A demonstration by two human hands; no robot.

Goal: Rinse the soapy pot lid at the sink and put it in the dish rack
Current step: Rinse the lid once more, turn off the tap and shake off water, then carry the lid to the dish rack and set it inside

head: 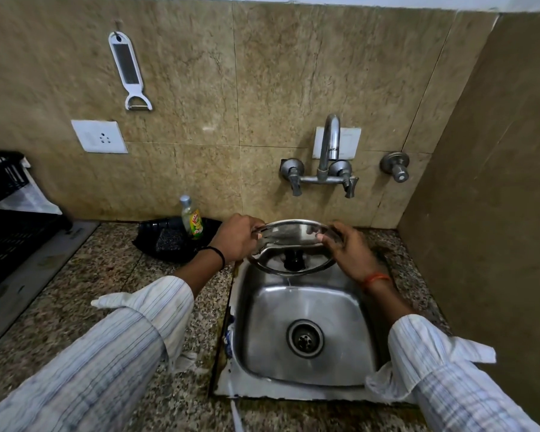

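sleeves of striped white cloth frame the square steel sink (306, 332). above its far edge, left hand (236, 236) and right hand (349, 251) grip the round steel pot lid (290, 241) by opposite rims, fingers curled, below the chrome wall tap (329, 145).

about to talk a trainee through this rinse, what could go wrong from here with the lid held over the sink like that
1. The pot lid is held only by its rim, left hand and right hand on opposite edges; if it is soapy, it could slip into the sink.
2. Water off the tilted lid may splash onto the counter.
3. The dish rack sits far left, so carrying may drip.
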